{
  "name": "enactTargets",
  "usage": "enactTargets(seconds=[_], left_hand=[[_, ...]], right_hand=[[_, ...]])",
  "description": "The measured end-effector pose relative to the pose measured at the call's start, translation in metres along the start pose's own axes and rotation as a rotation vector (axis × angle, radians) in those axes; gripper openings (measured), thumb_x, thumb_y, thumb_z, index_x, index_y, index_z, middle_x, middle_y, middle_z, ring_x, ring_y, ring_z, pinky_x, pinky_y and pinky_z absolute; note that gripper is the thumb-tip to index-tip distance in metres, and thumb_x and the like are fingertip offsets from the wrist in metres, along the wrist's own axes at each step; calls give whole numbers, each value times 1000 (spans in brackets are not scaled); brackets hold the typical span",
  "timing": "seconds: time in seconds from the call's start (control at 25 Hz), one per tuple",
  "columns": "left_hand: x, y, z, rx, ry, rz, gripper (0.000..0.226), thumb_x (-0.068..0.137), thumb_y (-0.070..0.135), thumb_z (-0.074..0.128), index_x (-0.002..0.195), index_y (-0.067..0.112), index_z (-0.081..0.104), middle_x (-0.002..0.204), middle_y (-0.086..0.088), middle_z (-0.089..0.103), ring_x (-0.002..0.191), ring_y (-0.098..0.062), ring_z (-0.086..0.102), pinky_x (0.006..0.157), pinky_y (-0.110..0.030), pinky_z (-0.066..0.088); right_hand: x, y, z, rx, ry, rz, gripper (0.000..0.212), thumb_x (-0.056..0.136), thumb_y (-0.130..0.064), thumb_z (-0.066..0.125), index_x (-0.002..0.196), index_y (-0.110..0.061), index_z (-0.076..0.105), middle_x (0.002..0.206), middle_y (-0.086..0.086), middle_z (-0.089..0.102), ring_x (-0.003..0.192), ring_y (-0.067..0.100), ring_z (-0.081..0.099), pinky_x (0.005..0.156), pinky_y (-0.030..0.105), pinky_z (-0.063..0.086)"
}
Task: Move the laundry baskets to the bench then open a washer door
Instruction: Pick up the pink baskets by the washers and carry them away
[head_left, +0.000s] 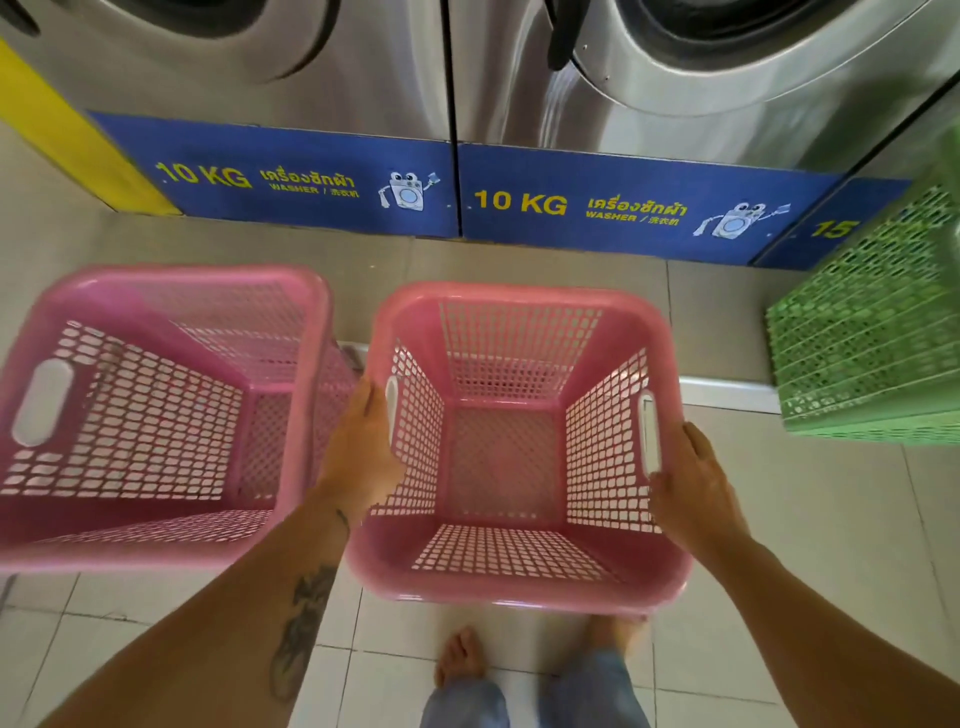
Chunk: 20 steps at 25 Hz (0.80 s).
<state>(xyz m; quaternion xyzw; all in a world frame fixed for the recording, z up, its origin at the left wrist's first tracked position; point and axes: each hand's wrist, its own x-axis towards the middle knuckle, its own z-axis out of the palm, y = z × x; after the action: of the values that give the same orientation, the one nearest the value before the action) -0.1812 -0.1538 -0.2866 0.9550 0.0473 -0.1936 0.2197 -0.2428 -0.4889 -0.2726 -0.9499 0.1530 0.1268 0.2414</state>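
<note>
Two empty pink laundry baskets stand on the tiled floor in front of the washers. My left hand (363, 447) grips the left side of the right pink basket (514, 587) by its handle slot. My right hand (691, 483) grips the opposite side of the same basket. The left pink basket (145, 540) stands just beside it, untouched. Two steel washers rise behind: the left washer (363, 67) and the right washer (727, 67). Only the lower rims of their round doors show, both doors apparently closed. No bench is in view.
A stack of green baskets (872, 322) stands at the right. Blue "10 KG" base panels (311, 176) run under the washers, with a yellow panel (62, 140) at far left. A low white step (727, 392) crosses the floor. My bare feet (462, 660) are below the basket.
</note>
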Motion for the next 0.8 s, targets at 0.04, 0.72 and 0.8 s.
enactTargets(seconds=[0.04,0.72,0.8], left_hand=[[-1,7,-8,13,-37,-25,93,72,-9,58,152,16,18,161,-1,11,137,-29,38,102,-32,44],[-72,396,-30,-375,189,425,34,82,7,49,109,17,66,102,4,70,90,-8,66,85,-22,50],[-75,463,3,-351,184,467,38,77,14,46,108,19,67,104,5,70,93,-10,67,90,-29,51]], right_hand=[[-3,-1,-7,7,-16,-2,61,84,-5,53,141,-18,35,122,11,52,102,35,61,65,33,46],[-21,157,-290,241,277,-127,51,83,-15,66,133,-16,54,125,4,55,112,24,56,92,42,50],[-18,210,-324,262,298,-117,53,83,-16,65,135,-19,52,129,1,53,113,21,55,92,42,51]])
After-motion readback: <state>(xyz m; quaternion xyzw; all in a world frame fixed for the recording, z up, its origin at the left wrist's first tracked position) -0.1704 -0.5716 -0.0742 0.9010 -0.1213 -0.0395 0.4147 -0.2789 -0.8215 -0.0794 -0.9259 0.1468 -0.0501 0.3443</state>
